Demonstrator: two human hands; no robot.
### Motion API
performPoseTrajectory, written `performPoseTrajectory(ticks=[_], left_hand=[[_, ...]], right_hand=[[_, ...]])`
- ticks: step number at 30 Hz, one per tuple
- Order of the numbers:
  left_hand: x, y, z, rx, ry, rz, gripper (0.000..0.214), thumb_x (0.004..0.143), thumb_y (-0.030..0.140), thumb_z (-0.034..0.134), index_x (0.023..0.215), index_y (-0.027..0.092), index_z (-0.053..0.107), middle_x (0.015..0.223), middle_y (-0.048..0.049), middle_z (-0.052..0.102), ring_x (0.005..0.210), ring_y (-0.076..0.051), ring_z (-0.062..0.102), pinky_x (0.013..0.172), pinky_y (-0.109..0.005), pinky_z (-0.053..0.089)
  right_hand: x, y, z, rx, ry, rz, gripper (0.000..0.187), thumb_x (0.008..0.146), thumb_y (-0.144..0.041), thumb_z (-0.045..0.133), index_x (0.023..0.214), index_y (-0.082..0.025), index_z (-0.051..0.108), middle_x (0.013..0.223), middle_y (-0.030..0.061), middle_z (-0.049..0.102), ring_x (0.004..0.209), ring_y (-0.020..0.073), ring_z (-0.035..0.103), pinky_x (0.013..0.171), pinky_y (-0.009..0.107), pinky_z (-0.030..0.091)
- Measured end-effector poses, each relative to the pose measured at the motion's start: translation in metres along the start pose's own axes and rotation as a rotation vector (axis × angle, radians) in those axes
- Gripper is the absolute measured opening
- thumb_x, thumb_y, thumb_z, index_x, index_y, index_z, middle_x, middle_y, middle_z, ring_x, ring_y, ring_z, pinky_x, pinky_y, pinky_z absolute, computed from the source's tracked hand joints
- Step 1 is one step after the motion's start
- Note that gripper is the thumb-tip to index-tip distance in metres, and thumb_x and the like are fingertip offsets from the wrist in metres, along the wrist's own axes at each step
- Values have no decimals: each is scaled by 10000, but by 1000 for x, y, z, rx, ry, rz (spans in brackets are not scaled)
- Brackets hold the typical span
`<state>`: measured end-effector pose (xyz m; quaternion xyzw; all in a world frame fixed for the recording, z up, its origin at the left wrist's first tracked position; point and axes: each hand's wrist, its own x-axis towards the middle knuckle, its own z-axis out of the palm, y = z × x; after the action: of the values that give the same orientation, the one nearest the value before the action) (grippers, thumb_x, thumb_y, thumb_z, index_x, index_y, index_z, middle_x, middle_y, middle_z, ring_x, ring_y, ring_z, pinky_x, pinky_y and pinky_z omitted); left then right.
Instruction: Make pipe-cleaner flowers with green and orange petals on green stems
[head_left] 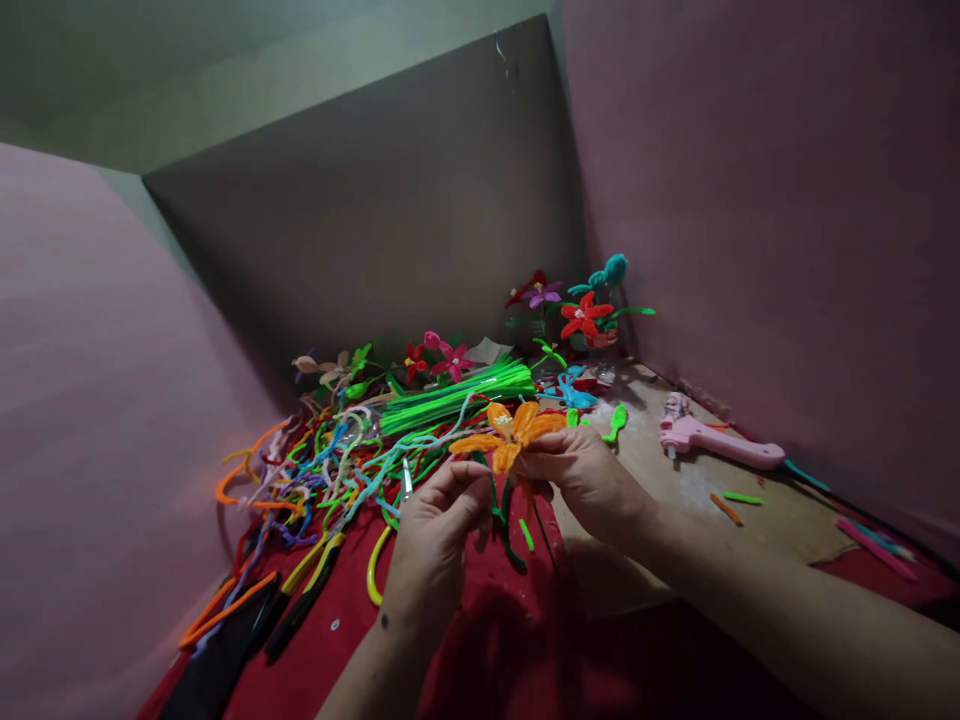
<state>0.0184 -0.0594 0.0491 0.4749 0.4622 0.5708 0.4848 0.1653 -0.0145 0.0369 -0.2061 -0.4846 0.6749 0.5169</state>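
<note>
An orange pipe-cleaner flower (509, 456) with pale yellow stamens is held up over the red cloth. My right hand (592, 480) is closed around its base and right-hand petal. My left hand (444, 520) pinches beside the lower left petal, its thumb and forefinger together on a dark green pipe cleaner (513, 553) that hangs down below the flower. The exact grip of the left fingertips is partly hidden. A short light green piece (526, 535) lies on the cloth between my hands.
A pink glue gun (720, 440) lies on a cardboard sheet (645, 500) at right. Black-and-yellow pliers (304, 595) and tangled pipe cleaners (300, 480) are at left. Behind are a green pipe-cleaner bundle (457, 393) and finished flowers (587, 318), with walls close around.
</note>
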Motion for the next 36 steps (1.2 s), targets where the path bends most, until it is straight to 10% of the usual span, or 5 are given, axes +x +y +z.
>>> performPoseTrajectory(ticks=[19, 36], left_hand=[[3, 7, 16, -230, -21, -40, 177, 496, 166, 791, 603, 105, 664, 547, 8, 577, 437, -56, 457, 390, -166, 342], [-1, -3, 16, -285, 0, -186, 272, 445, 217, 819, 586, 103, 616, 492, 24, 532, 409, -61, 462, 382, -174, 364]], right_hand=[[2, -6, -1, 23, -220, 14, 202, 515, -260, 783, 667, -147, 715, 609, 3, 623, 552, 88, 516, 552, 219, 425], [1, 0, 0, 173, -165, 131, 350, 471, -135, 797, 760, -117, 602, 668, 5, 635, 581, 123, 601, 577, 264, 490]])
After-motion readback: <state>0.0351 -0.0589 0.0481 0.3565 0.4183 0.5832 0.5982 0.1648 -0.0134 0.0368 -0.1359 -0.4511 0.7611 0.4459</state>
